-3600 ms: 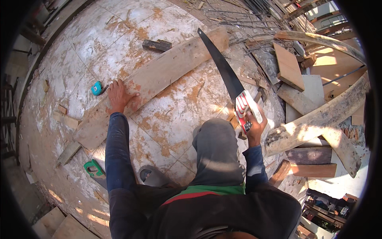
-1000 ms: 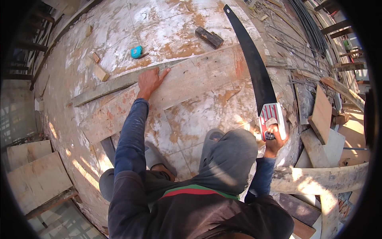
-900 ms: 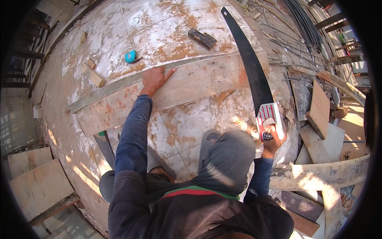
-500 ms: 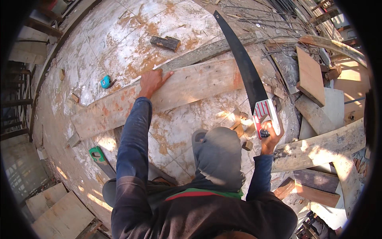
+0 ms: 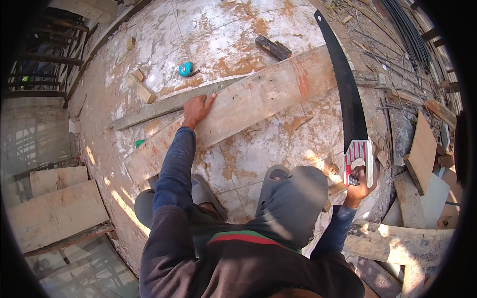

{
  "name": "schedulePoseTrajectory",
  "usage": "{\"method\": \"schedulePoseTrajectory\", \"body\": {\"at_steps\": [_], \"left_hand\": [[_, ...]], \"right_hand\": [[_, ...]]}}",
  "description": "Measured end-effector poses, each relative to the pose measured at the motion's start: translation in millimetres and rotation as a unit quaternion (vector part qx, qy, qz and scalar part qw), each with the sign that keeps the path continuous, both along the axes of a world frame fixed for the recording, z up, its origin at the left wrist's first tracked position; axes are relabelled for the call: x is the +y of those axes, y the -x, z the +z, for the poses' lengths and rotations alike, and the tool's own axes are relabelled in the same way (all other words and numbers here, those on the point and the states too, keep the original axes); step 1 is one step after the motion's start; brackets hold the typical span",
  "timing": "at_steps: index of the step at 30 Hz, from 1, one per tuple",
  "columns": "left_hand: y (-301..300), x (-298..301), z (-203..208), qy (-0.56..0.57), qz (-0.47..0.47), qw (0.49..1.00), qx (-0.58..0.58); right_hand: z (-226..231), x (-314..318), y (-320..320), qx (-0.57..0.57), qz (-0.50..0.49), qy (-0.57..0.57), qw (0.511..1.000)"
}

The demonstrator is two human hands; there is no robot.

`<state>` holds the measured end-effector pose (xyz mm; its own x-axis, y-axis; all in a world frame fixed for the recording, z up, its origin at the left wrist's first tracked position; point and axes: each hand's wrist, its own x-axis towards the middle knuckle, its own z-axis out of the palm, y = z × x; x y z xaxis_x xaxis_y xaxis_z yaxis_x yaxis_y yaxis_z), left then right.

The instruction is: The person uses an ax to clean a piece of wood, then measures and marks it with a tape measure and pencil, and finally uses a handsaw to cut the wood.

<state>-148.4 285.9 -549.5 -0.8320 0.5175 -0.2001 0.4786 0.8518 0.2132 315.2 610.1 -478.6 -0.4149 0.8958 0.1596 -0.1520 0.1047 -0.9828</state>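
Note:
My left hand grips the far edge of a long wooden plank, its thumb lying along the top face. The plank runs slantwise in front of me, its right end farther off, and crosses over a narrower grey beam. In my right hand is a handsaw with a curved black blade and a white-and-red handle. The blade points away from me, near the plank's right end; I cannot tell whether they touch. A bit of green handle shows at the plank's near-left part, mostly covered.
A blue tape measure and a dark wood block lie beyond the plank. Small offcuts sit at the left. Boards are stacked near left; planks, a curved timber and metal rods crowd the right.
The plank has swung across the grey beam under my left hand, its left end covering most of the green-handled saw. My view has turned left. The handsaw stays in my right hand.

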Motion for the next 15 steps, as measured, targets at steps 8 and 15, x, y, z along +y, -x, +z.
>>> {"method": "schedulePoseTrajectory", "body": {"at_steps": [8, 15], "left_hand": [[-17, -153, -4, 0.011, 0.274, 0.961, 0.031], [-40, -249, -33, 0.008, 0.437, 0.899, 0.018]], "right_hand": [[-16, 3, 74, -0.013, 0.096, -0.016, 0.995], [-9, -8, 118, -0.075, 0.171, -0.096, 0.978]]}}
